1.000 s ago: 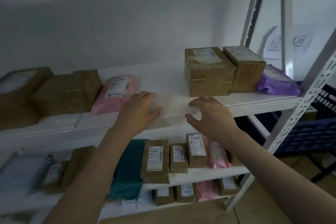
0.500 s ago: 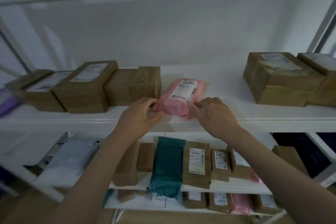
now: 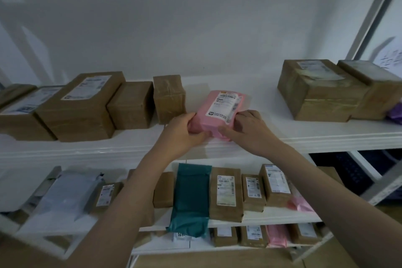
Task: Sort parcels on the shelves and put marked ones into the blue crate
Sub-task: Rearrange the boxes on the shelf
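1. Both hands on one pink parcel (image 3: 219, 113) at the front edge of the top shelf (image 3: 326, 137), about mid-length; label side up, probably so the label can be read for a mark.
2. Left hand (image 3: 185, 130) gripping the parcel's near left corner, fingers curled under and thumb along the front; right hand (image 3: 248, 128) gripping the near right side, fingers (image 3: 245, 115) curled over the top edge by the label. Near end looks slightly raised off the shelf, far end resting on it or close; hard to tell.
3. Two-handed grip likely chosen because the soft bag would sag if held by one corner.
4. Top shelf count: five brown boxes left of the parcel, the nearest (image 3: 169, 98) just beside it and standing on end; two brown boxes (image 3: 319, 91) toward the right end, well apart from the parcel; a purple bag (image 3: 396, 113) at the far right edge, mostly cut off.
5. Middle shelf count, partly hidden by the arms: one teal bag (image 3: 191, 196), one grey bag (image 3: 67, 198), one pink bag, roughly six brown parcels.
6. Bottom shelf: one pink bag among several small brown parcels, exact number unclear.
7. Blue crate (image 3: 352, 172) dark and partly visible beyond the right upright, below top-shelf level; contents not visible.
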